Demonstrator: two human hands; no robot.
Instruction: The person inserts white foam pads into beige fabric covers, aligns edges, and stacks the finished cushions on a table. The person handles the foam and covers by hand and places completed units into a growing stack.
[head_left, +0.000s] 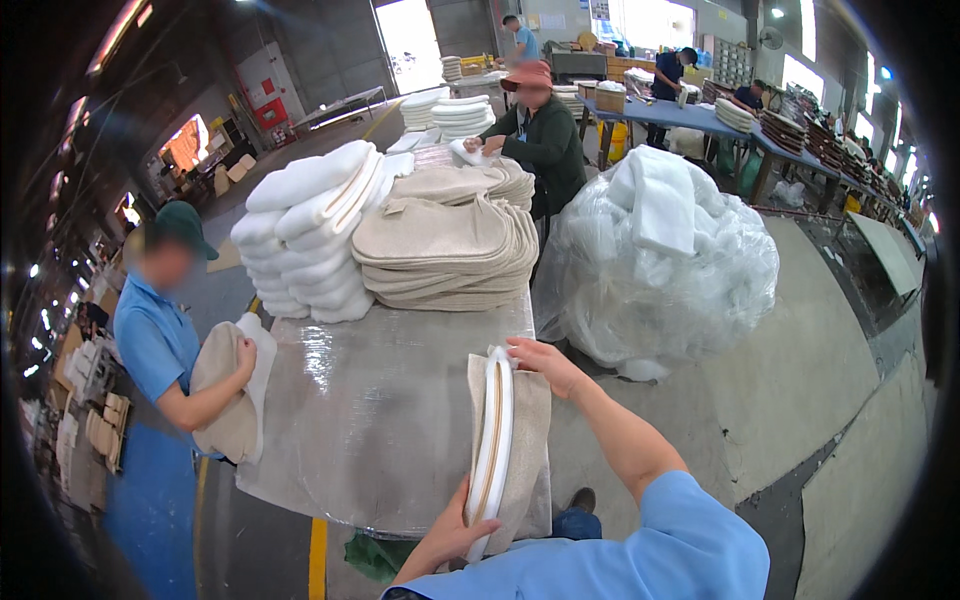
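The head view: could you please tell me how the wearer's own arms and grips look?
A plain light-blue short sleeve leaves the right forearm bare. The left grip and right grip wear no gloves.

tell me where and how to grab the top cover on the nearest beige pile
Grip the top cover by its rounded near edge, probably from the near side: that edge faces the tabletop, while white pads crowd its left and more beige covers lie behind. Its flat shape suits a pinch.
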